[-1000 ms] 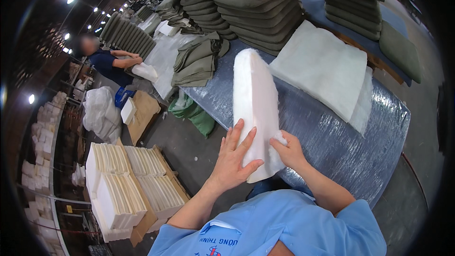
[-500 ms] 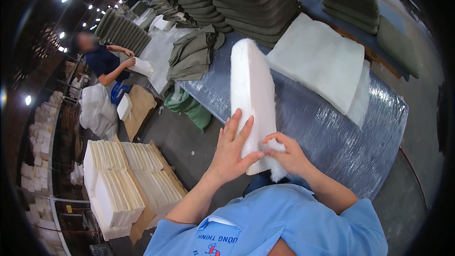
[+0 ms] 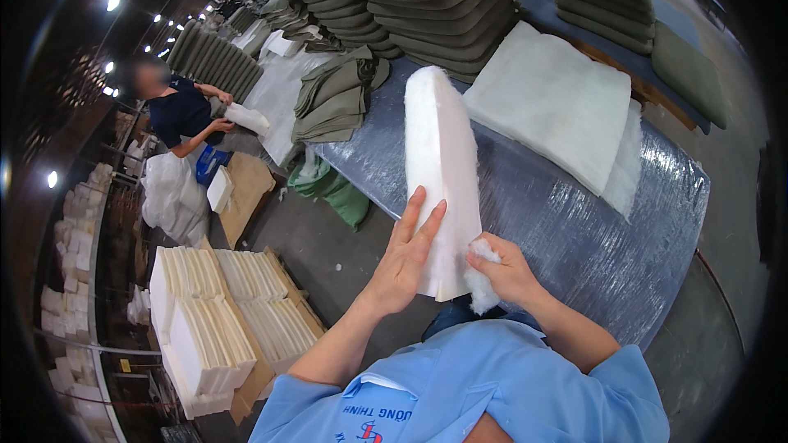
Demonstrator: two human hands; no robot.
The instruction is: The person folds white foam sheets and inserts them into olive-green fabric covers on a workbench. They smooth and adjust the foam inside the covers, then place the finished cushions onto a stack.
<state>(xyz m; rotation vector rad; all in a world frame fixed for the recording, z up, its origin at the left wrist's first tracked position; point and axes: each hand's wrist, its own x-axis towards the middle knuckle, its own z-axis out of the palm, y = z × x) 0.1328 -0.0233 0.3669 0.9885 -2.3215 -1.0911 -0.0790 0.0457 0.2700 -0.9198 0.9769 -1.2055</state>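
Note:
A white foam cushion pad (image 3: 447, 164) wrapped in fluffy wadding stands on edge, its near end close to my body and its far end over the plastic-covered table (image 3: 558, 230). My left hand (image 3: 400, 267) lies against the pad's left side, fingers stretched out and apart. Beside the near right edge of the pad, my right hand (image 3: 507, 271) is closed around a tuft of white wadding (image 3: 483, 283). Part of the tuft hangs below the fingers. Whether it is still joined to the pad, I cannot tell.
White wadding sheets (image 3: 554, 107) lie at the table's right. Tall stacks of grey-green cushions (image 3: 443, 4) stand behind, beside folded grey-green covers (image 3: 335, 98). Cream foam slabs (image 3: 205, 320) are piled at lower left. A green sack (image 3: 332, 193) sits on the floor; a co-worker (image 3: 185, 111) handles white foam.
My left thumb has come off the pad's face toward its left side. My right hand has drawn slightly right with the wadding tuft. The co-worker's hands and white piece have shifted.

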